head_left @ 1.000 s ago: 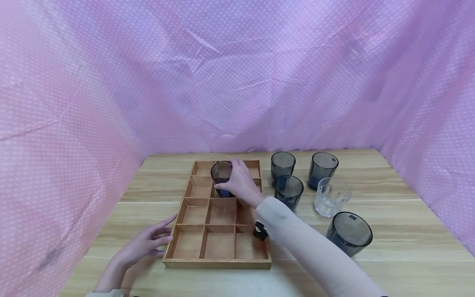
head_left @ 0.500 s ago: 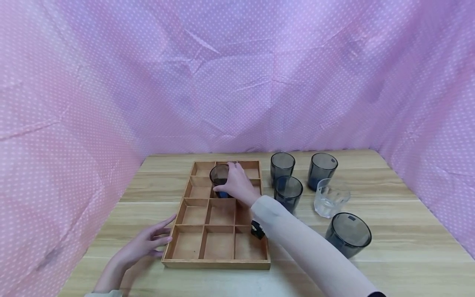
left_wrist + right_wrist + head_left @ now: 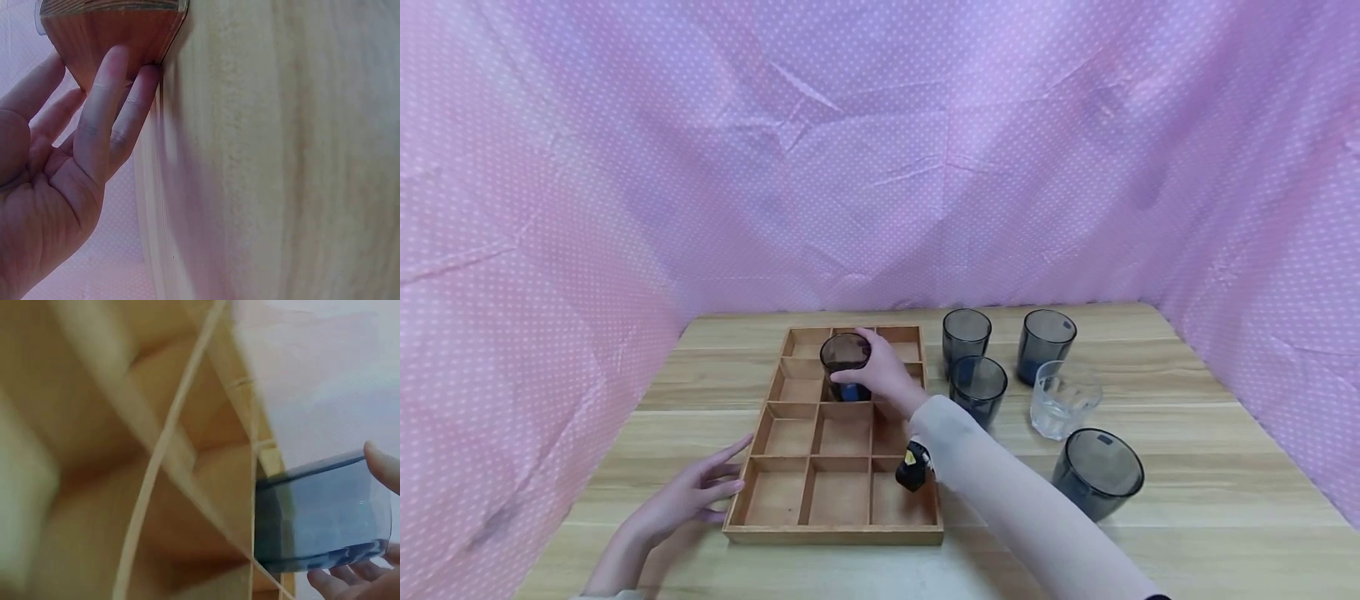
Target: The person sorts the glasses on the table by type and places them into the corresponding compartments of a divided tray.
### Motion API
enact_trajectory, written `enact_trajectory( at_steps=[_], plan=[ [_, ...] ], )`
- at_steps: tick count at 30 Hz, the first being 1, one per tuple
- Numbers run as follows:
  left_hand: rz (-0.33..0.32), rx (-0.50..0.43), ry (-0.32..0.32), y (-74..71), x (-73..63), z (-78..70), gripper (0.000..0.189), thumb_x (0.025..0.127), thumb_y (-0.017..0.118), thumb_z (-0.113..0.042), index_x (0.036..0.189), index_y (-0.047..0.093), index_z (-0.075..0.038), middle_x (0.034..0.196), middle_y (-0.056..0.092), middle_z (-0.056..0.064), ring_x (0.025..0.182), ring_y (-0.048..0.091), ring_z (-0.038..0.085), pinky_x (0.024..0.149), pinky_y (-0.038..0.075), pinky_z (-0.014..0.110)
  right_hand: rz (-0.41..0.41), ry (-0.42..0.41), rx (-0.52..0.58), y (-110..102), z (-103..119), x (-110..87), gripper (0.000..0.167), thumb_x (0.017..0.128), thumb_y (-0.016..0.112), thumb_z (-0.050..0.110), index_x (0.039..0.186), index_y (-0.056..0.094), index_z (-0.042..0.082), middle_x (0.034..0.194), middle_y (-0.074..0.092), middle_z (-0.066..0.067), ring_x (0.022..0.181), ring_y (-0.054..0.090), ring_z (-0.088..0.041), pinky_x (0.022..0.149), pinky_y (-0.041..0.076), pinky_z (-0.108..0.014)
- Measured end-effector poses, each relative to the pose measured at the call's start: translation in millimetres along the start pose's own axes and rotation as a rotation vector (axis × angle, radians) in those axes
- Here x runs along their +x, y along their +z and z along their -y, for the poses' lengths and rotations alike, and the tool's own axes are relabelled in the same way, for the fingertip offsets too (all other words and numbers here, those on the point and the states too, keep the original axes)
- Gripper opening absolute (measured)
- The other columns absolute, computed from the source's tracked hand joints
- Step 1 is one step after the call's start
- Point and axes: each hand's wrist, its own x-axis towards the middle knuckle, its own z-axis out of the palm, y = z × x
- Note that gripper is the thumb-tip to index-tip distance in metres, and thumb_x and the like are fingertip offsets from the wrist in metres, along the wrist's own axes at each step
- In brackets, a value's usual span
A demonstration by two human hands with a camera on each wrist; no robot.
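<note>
My right hand (image 3: 887, 371) grips a dark grey drinking glass (image 3: 844, 353) from its right side, thumb in front and fingers behind. The glass stands roughly upright at the middle compartment of the second row from the back, in a wooden divided box (image 3: 832, 537). In the right wrist view, the lower end of the glass (image 3: 325, 515) sits behind a divider's edge; whether it touches the compartment floor is hidden. My left hand (image 3: 688, 496) is at the box's left side near the front. Its extended fingertips (image 3: 111, 65) touch the box wall in the left wrist view.
Right of the box stand several more dark grey glasses, including a back one (image 3: 967, 337), a near one (image 3: 1097, 475) and one beside my sleeve (image 3: 977, 392). A clear glass (image 3: 1063, 404) stands among them. Pink dotted cloth (image 3: 880, 167) surrounds the wooden table (image 3: 1210, 433).
The dark glass in my right hand has come down slightly into the compartment. My left hand keeps its place at the box. The whole scene has shifted a little left in the head view.
</note>
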Motion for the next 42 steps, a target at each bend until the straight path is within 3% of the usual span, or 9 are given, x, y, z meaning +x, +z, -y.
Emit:
enact_trajectory(
  at_steps=[4, 7, 23, 33, 42],
  plan=[
    [0.004, 0.009, 0.002, -1.1, 0.2, -1.0, 0.070, 0.101, 0.050, -0.020, 0.154, 0.007, -0.006, 0.141, 0.018, 0.050, 0.123, 0.044, 0.052, 0.082, 0.060, 0.035, 0.023, 0.073, 0.237, -3.1, -3.5, -2.6, 0.083, 0.079, 0.080, 0.014, 0.150, 0.036, 0.012, 0.151, 0.043, -0.013, 0.139, 0.039, -0.031, 0.114, 0.036, -0.045],
    [0.004, 0.007, -0.002, -1.4, 1.2, -1.6, 0.070, 0.101, 0.050, -0.020, 0.155, 0.007, -0.007, 0.141, 0.018, 0.050, 0.123, 0.045, 0.052, 0.081, 0.060, 0.034, 0.008, 0.100, 0.307, -3.9, -7.3, -4.6, 0.080, 0.081, 0.078, 0.012, 0.149, 0.037, 0.012, 0.153, 0.040, -0.012, 0.142, 0.036, -0.030, 0.116, 0.034, -0.044],
    [0.006, -0.013, -0.019, -3.6, 5.0, -3.4, 0.071, 0.100, 0.051, -0.021, 0.155, 0.008, -0.009, 0.143, 0.019, 0.048, 0.124, 0.045, 0.047, 0.079, 0.059, 0.033, -0.071, 0.028, 0.451, -38.2, -11.1, -42.5, 0.069, 0.084, 0.073, 0.003, 0.145, 0.041, 0.005, 0.151, 0.042, -0.014, 0.141, 0.037, -0.030, 0.118, 0.031, -0.044],
    [0.022, -0.005, -0.004, -5.6, 4.8, -0.6, 0.070, 0.101, 0.050, -0.020, 0.155, 0.007, -0.009, 0.142, 0.017, 0.049, 0.125, 0.043, 0.050, 0.080, 0.059, 0.033, -0.111, -0.045, 0.449, -60.6, -13.0, -73.3, 0.071, 0.084, 0.072, 0.003, 0.147, 0.038, 0.008, 0.151, 0.043, -0.011, 0.143, 0.035, -0.026, 0.118, 0.032, -0.041],
    [0.024, -0.027, -0.014, -6.9, 4.0, -0.6, 0.071, 0.101, 0.051, -0.020, 0.155, 0.007, -0.008, 0.142, 0.019, 0.049, 0.122, 0.048, 0.041, 0.080, 0.059, 0.033, -0.130, -0.085, 0.413, -75.0, -15.0, -96.7, 0.075, 0.083, 0.072, 0.000, 0.148, 0.035, 0.007, 0.151, 0.043, -0.012, 0.142, 0.037, -0.025, 0.116, 0.033, -0.040]
  ],
)
